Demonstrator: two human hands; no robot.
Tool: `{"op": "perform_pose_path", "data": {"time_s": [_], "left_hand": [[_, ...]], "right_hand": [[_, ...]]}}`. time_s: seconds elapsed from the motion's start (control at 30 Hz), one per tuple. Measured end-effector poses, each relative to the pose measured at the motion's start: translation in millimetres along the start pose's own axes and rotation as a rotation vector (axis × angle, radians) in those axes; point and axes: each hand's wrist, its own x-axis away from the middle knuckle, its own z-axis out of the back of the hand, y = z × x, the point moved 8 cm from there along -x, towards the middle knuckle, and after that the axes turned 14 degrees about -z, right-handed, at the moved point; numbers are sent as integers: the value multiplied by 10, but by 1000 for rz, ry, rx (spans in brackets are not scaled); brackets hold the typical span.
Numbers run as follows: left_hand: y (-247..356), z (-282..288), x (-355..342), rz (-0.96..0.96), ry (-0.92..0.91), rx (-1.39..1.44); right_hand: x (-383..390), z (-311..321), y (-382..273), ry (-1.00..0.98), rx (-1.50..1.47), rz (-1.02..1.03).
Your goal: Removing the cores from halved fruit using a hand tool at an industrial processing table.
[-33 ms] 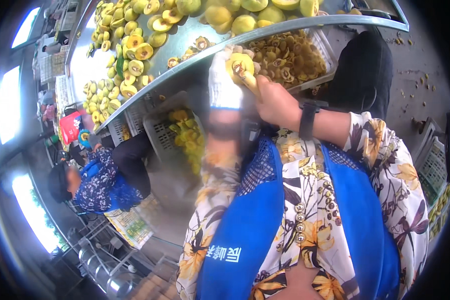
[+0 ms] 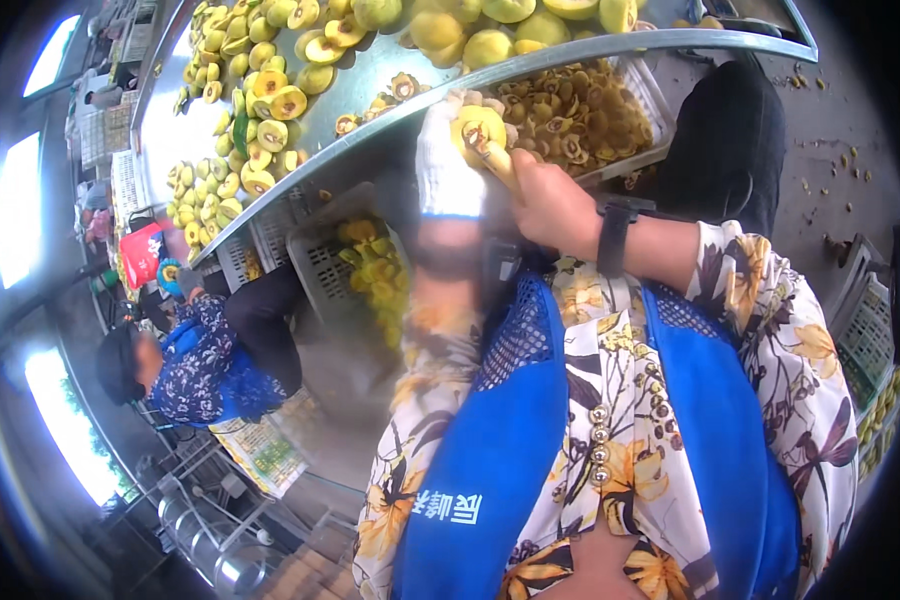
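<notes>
My left hand (image 2: 448,165), in a white knit glove, is closed round a halved yellow fruit (image 2: 481,122) just below the table's near edge. The cut face shows a brown, hollowed core. My right hand (image 2: 560,208), bare, with a dark watch on the wrist, grips a coring tool (image 2: 503,168) by its pale yellow handle. Its working end meets the core of the fruit half; the tip itself cannot be made out. Behind the fruit, a white crate (image 2: 642,95) is heaped with brownish cut-out cores and scraps (image 2: 570,115).
The metal table (image 2: 360,125) carries many halved fruits (image 2: 288,102) and some whole ones (image 2: 487,48). Under its edge stands a crate (image 2: 318,262) of yellow pieces (image 2: 375,270). At left a co-worker (image 2: 215,350) sits by the table. Scraps dot the floor (image 2: 820,140) at right.
</notes>
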Motion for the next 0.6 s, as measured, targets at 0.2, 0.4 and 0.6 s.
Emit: {"op": "perform_pose_path", "data": {"time_s": [0.2, 0.4, 0.6], "left_hand": [[273, 51, -56, -551, -42, -744], [-52, 98, -94, 8, -60, -233], [185, 115, -102, -407, -1, -706]], "right_hand": [[-35, -42, 57, -187, -89, -165], [-11, -66, 115, 32, -1, 93], [-19, -122, 121, -306, -205, -287]]}}
